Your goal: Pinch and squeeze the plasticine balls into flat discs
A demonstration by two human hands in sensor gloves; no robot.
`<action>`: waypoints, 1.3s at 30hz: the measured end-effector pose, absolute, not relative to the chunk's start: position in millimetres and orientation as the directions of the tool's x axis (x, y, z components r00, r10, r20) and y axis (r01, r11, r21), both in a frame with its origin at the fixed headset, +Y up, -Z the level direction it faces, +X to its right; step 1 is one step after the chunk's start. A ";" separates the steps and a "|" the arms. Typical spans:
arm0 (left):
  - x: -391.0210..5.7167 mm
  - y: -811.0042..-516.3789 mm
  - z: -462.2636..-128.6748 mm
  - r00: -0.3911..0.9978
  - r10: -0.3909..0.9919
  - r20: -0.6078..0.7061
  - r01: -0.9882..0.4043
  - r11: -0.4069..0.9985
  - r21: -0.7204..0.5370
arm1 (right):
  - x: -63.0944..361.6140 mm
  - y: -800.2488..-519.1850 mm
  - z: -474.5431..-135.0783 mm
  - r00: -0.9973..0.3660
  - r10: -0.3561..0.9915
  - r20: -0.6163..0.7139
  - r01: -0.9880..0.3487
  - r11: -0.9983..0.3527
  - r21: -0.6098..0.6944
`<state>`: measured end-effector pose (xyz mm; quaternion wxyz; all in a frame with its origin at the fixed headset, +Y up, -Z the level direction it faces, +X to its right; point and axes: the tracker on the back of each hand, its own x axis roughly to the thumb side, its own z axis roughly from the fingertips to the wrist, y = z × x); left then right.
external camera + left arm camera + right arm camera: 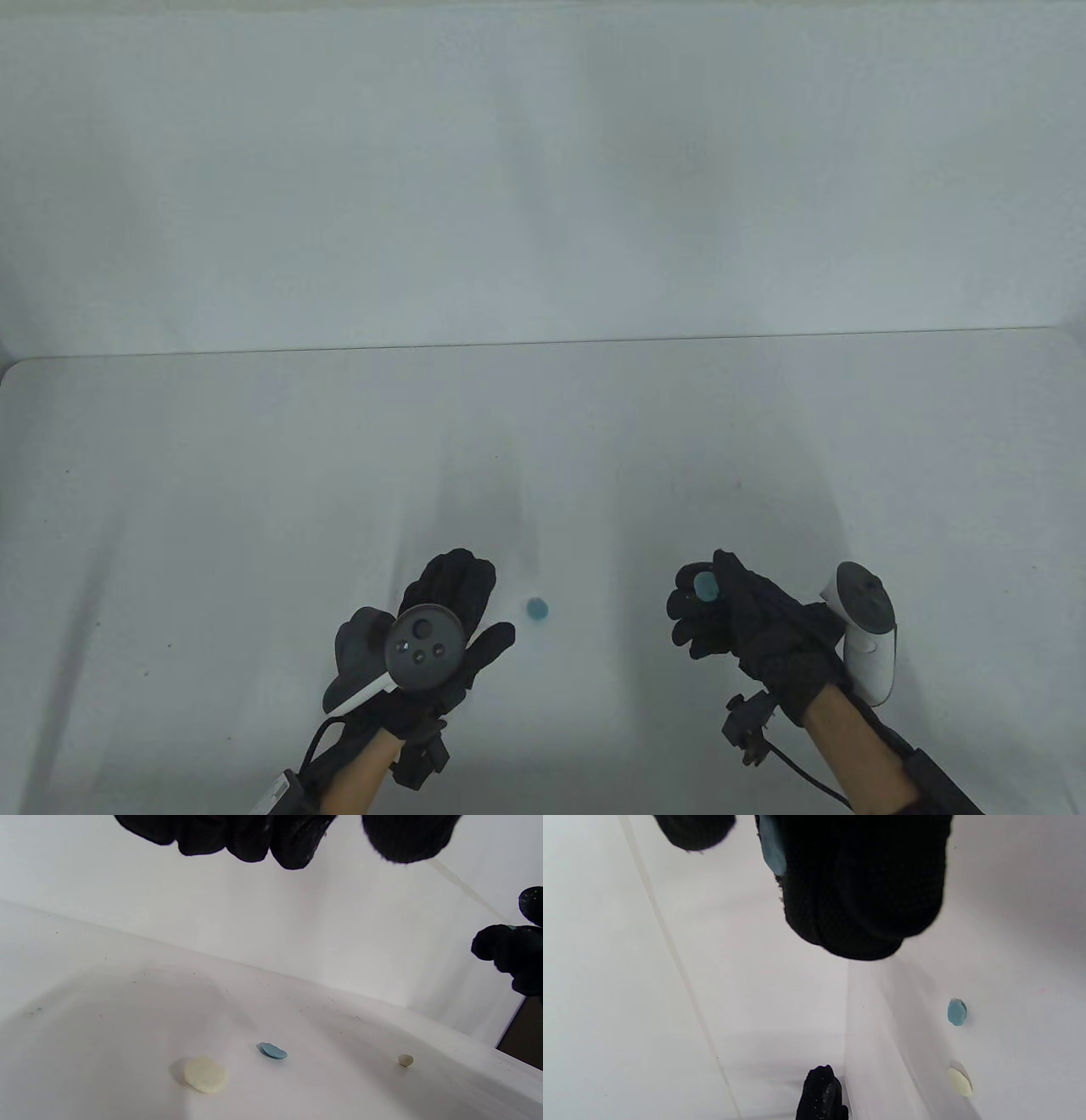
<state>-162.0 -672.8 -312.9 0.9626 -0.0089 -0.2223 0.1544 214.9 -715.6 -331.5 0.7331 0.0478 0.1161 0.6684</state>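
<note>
**newbie_clay:** So what's the trick for the squeeze right now? The right hand (721, 615) has a blue lump (705, 587) pinched up off the surface (254, 509), thumb on one side and fingers on the other.

**discmaker:** I'd say keep the pressure even and turn the lump a bit between squeezes, otherwise one edge goes thin and cracks. Looks like it's partly flattened already, but the glove hides most of it in the right wrist view, so I can't tell how thin it is. Fingers are curled in tight around it, hardly any gap.

**newbie_clay:** And the left hand (433, 637)?

**discmaker:** Holding nothing. It hovers low near the front edge of the surface, fingers loosely curled and thumb apart. Whether it touches the surface, can't tell.

**newbie_clay:** The rest of the stuff?

**discmaker:** A finished blue disc (536, 608) lies on the surface between the two hands, near the front edge. The left wrist view also shows a cream disc (205, 1074) beside it and a small cream ball (405, 1060) further off, not squashed yet. That one's probably next.
</note>
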 end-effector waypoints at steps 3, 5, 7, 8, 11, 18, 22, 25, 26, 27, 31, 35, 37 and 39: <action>-161.6 -673.3 -313.2 0.853 0.303 0.425 -0.294 0.952 -0.088 | 215.0 -714.2 -331.7 0.069 0.993 -0.098 -0.972 0.089 0.218; -161.4 -673.8 -313.1 0.854 0.300 0.425 -0.289 0.953 -0.091 | 214.6 -713.8 -331.6 0.072 0.992 -0.099 -0.971 0.092 0.220; -161.3 -673.2 -312.9 0.855 0.298 0.425 -0.289 0.953 -0.087 | 214.6 -712.5 -331.2 0.060 0.994 -0.090 -0.975 0.078 0.208; -161.3 -673.3 -313.1 0.854 0.300 0.425 -0.291 0.953 -0.086 | 214.5 -711.1 -331.3 0.053 0.995 -0.085 -0.976 0.069 0.206; -161.2 -673.7 -313.0 0.854 0.299 0.425 -0.289 0.953 -0.089 | 213.4 -708.1 -329.6 0.020 0.997 -0.075 -0.981 0.034 0.190; -161.1 -673.7 -312.9 0.855 0.296 0.426 -0.287 0.954 -0.085 | 213.1 -716.3 -329.6 0.063 0.992 -0.108 -0.964 0.088 0.249; -161.2 -673.8 -313.2 0.854 0.297 0.426 -0.290 0.953 -0.084 | 213.0 -714.9 -330.3 0.026 0.995 -0.093 -0.970 0.047 0.238; -161.2 -673.4 -312.9 0.855 0.296 0.426 -0.290 0.954 -0.081 | 214.4 -714.2 -329.5 0.009 0.995 -0.097 -0.981 0.027 0.191; -161.1 -673.6 -313.0 0.854 0.297 0.427 -0.290 0.953 -0.081 | 215.1 -713.8 -329.8 -0.005 0.995 -0.098 -0.984 0.013 0.176; -161.1 -673.8 -313.2 0.854 0.297 0.428 -0.290 0.953 -0.083 | 215.5 -713.6 -329.9 -0.011 0.995 -0.098 -0.985 0.006 0.173; -160.9 -673.5 -312.7 0.854 0.294 0.430 -0.289 0.954 -0.080 | 215.8 -713.3 -328.7 -0.045 0.994 -0.100 -0.990 -0.031 0.140; -160.9 -673.5 -312.5 0.853 0.293 0.432 -0.288 0.954 -0.079 | 215.0 -711.4 -327.7 -0.077 0.993 -0.093 -0.991 -0.066 0.116; -161.1 -673.2 -312.5 0.853 0.293 0.432 -0.290 0.954 -0.075 | 214.1 -709.2 -327.1 -0.090 0.993 -0.080 -0.989 -0.080 0.122; -161.1 -673.5 -312.7 0.852 0.295 0.433 -0.291 0.954 -0.076 | 212.6 -708.5 -327.1 -0.100 0.992 -0.071 -0.987 -0.090 0.135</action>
